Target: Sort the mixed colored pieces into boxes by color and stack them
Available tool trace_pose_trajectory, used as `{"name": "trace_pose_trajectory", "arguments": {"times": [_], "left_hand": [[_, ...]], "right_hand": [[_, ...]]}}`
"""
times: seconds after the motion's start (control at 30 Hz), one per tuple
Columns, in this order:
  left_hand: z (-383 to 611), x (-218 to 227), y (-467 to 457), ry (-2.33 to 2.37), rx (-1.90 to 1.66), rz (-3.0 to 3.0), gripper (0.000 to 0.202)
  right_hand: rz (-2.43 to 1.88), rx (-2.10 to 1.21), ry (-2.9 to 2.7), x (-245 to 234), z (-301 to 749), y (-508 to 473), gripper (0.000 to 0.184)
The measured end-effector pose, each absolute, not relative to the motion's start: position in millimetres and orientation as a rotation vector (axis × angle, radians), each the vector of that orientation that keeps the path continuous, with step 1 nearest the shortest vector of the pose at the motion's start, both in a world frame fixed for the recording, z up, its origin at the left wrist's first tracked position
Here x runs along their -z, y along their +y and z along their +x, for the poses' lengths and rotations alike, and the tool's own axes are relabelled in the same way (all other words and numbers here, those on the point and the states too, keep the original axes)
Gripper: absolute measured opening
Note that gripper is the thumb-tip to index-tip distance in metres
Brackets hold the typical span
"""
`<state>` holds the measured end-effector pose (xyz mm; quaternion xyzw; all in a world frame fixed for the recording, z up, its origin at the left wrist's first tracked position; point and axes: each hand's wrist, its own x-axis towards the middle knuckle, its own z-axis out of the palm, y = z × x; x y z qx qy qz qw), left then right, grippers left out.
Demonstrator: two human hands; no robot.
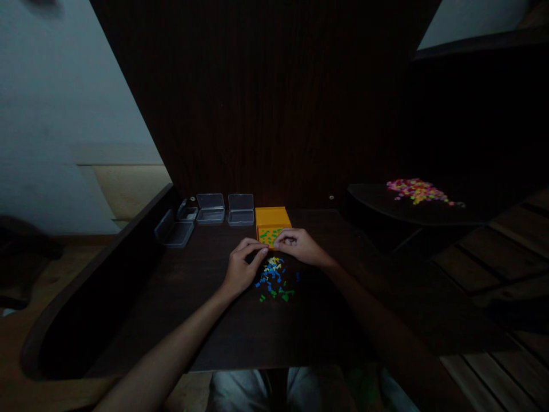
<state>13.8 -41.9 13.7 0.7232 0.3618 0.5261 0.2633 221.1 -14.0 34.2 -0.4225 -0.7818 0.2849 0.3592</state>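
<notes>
A yellow box [273, 216] with its lid raised stands near the back of the dark desk, small green pieces [269, 235] lying inside it. At its front left corner is my left hand [244, 264], thumb and fingertips brought close together by the rim. My right hand [300, 245] reaches over the box's right side with its fingers curled in a pinch. Whatever either hand holds is too small to make out. Just below the hands lies a loose pile of small blue pieces [271, 276], with pale yellow ones [273, 264] behind and green ones [285, 296] in front.
Several clear plastic cases with raised lids stand at the back left, among them one case [241, 216] beside the yellow box. A heap of pink and yellow bits [418, 190] rests on a dark curved shelf [369, 197] at right. A raised side panel [107, 274] borders the desk's left.
</notes>
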Motion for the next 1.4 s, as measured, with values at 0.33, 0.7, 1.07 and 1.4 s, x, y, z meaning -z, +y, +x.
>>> {"name": "trace_pose_trajectory", "arguments": {"times": [0.33, 0.7, 1.07, 1.4], "left_hand": [[11.8, -13.0, -40.8, 1.049, -1.4, 2.039, 0.016], [10.0, -11.0, -39.9, 1.039, -1.364, 2.068, 0.016], [-3.0, -15.8, -40.9, 0.962, -1.243, 2.222, 0.016], [-24.0, -20.2, -70.6, 0.561, -0.699, 2.544, 0.032]], "right_hand": [[-1.57, -0.07, -2.217, -25.4, 251.7, -4.7, 0.016], [-1.749, 0.1, -2.426, -39.8, 240.3, -3.3, 0.019], [-1.635, 0.064, -2.414, -47.6, 244.4, -6.5, 0.022], [-1.04, -0.604, -2.569, -45.9, 244.6, -75.4, 0.018]]}}
